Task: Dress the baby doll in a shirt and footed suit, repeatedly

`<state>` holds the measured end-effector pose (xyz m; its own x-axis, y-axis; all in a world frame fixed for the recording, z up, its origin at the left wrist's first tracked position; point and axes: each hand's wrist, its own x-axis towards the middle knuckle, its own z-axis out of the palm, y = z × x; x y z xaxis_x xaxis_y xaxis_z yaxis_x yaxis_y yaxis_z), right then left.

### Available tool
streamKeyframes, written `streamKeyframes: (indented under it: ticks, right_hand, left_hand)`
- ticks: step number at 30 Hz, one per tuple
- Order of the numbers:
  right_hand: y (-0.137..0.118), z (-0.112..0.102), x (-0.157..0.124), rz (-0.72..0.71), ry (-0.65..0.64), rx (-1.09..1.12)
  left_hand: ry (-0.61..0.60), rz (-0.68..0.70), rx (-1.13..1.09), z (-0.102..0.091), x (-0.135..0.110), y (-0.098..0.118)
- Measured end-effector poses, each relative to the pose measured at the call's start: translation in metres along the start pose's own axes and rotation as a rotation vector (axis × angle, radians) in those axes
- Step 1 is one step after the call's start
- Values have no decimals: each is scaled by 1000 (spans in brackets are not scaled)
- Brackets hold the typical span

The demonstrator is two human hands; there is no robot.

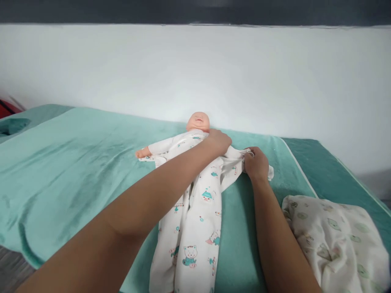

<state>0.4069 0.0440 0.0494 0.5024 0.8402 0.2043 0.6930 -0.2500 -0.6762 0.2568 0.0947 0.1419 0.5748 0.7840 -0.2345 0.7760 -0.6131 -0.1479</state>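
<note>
A baby doll (198, 121) lies on its back, head toward the wall. It is dressed in a white baby romper (203, 219) printed with bears and little houses. My left hand (220, 141) is closed at the doll's shoulder and collar on the right side, gripping the cloth there; its fingertips are hidden. Pinched in my right hand (257, 162) is the romper's right-side sleeve, drawn out sideways. The doll's hand on that side is out of sight. From the sleeve at the left, the doll's other hand (143, 153) sticks out.
A green plush blanket (91, 162) covers the bed. Beside my right forearm sits a bundled white cloth (339, 240) with a leaf and animal print. The white wall (195, 69) rises just behind the doll's head.
</note>
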Motion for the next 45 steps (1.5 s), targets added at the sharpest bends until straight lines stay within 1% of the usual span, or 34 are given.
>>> streamKeyframes:
  ticks: [4,8,10,13,15,16,17,18,20,21,22,23,24,25,27,29,30,32,33,35,37,40,45]
  right_hand:
    - [13,1,6,31,11,84]
    - [20,3,10,59,87,231]
    - [18,3,11,96,74,416]
    - [14,2,11,198,-4,863]
    - [12,2,12,231,10,1093]
    - [11,2,13,228,55,1144]
    - [10,2,13,204,124,1148]
    - [8,3,13,156,205,1102]
    - [3,6,9,-28,343,867]
    - [-2,8,5,-145,376,713]
    - [-7,10,0,-262,369,569]
    - [-13,12,-6,-366,319,462]
    - [-20,15,-13,-448,234,404]
    - [-27,18,-21,-506,126,396]
    - [-42,25,-36,-564,-98,456]
    - [-53,30,-49,-590,-252,507]
    - [-58,32,-54,-600,-298,522]
    - [-63,34,-61,-607,-368,539]
    - [-65,35,-63,-600,-393,547]
    - [-67,34,-64,-576,-428,553]
    - [-69,34,-63,-552,-440,538]
    - [-73,36,-62,-542,-418,495]
    - [-78,41,-64,-588,-299,433]
  left_hand:
    - [26,-45,8,-8,-19,-21]
    - [20,-100,16,-13,-34,-34]
    - [40,-122,22,-12,-36,-37]
    - [56,-111,0,-8,-32,-32]
    - [47,-102,-38,-4,-25,-24]
    - [46,-101,-63,-1,-21,-18]
    - [48,-98,-89,1,-18,-12]
    - [58,-91,-113,4,-15,-5]
    - [112,-68,-156,9,-16,6]
    - [155,-53,-172,12,-19,9]
    - [211,-38,-187,15,-25,10]
    - [277,-30,-207,19,-34,8]
    - [349,-32,-235,24,-44,3]
    - [431,-47,-277,31,-56,-4]
    - [591,-141,-424,48,-81,-27]
    - [764,-286,-658,71,-102,-52]
    - [810,-318,-806,83,-110,-64]
    - [838,-320,-1082,104,-119,-82]
    - [833,-301,-1182,111,-121,-87]
    - [829,-262,-1269,120,-122,-90]
    - [848,-244,-1229,121,-120,-87]
    - [881,-234,-1053,117,-119,-80]
    - [960,-150,-700,116,-120,-73]
